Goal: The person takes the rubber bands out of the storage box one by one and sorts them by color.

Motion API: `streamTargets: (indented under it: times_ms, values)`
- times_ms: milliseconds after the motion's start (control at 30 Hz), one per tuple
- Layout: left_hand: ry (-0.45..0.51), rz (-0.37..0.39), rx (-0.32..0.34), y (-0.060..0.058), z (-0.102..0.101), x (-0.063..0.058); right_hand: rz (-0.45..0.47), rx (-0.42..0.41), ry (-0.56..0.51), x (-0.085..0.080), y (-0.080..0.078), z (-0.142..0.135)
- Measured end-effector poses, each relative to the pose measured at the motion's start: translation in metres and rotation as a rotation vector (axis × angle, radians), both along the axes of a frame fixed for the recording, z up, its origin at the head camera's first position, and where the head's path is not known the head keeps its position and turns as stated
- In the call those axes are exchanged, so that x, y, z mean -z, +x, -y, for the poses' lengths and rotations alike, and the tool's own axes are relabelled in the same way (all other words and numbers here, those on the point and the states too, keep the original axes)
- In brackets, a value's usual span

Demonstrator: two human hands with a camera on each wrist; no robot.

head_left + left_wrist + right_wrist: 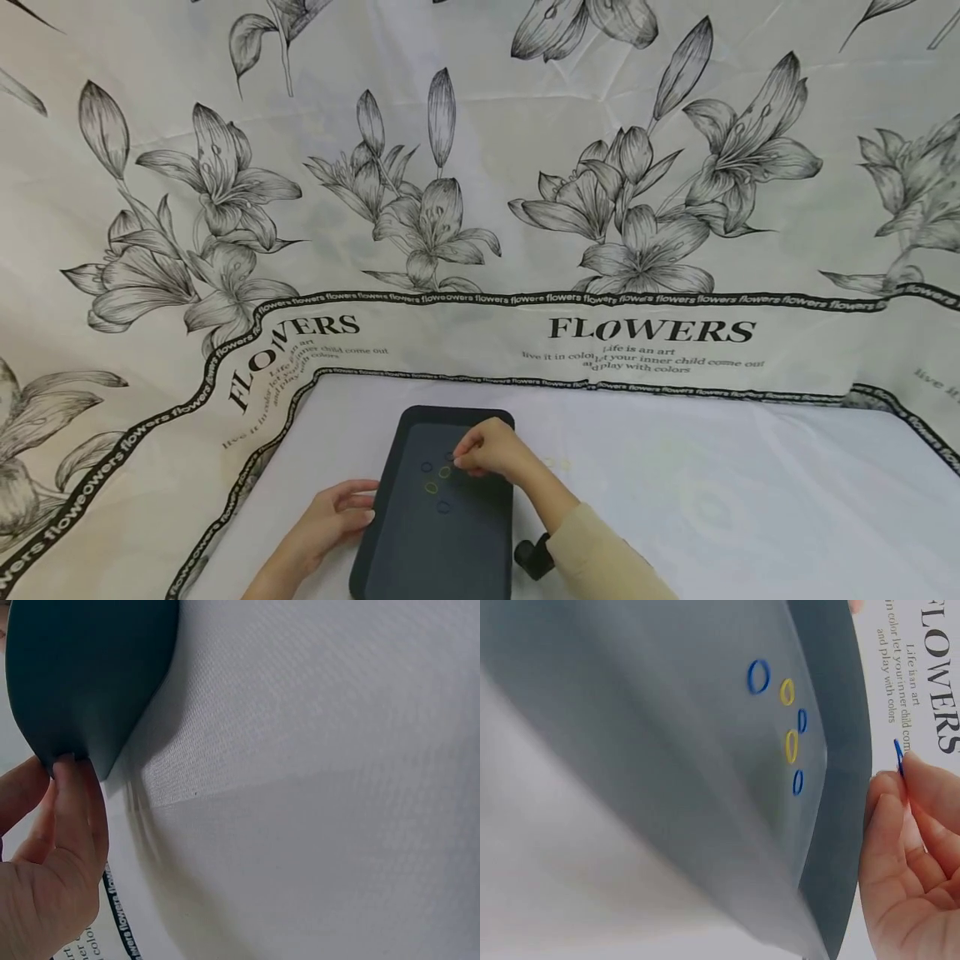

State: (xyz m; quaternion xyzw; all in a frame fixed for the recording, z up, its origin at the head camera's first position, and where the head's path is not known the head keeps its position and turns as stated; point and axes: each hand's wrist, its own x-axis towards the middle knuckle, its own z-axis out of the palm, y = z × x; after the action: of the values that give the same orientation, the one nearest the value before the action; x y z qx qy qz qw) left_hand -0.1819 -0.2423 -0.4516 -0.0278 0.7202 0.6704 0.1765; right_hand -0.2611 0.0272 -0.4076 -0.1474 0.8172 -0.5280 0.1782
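Observation:
A dark grey tray (465,550) stands on the white table, tilted in both wrist views. My left hand (330,521) is at its left side; in the left wrist view, the left hand (60,847) pinches the tray's edge (90,682) between thumb and fingers. My right hand (491,450) is over the tray's far part. Close up, the right hand (915,855) pinches a small blue ring (898,756) between thumb and forefinger. Three blue rings (750,677) and two yellow rings (787,741) lie inside the tray.
Faint yellow rings (566,464) lie on the white table cloth (750,500) right of the tray. A black object (533,557), partly hidden by the right sleeve (603,554), stands near the tray's right side. A flower-printed curtain (480,333) hangs behind.

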Motion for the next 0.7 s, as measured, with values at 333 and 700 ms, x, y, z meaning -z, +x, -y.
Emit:
streamTargets:
  times_ms: [333,700]
  values:
    - [-0.01,0.017,-0.011,0.001,0.001,0.003,0.002,-0.006,0.015,-0.003,0.005,-0.025]
    - [-0.03,0.008,-0.017,0.001,0.0,0.001,0.004,0.011,-0.017,-0.002,0.008,-0.038]
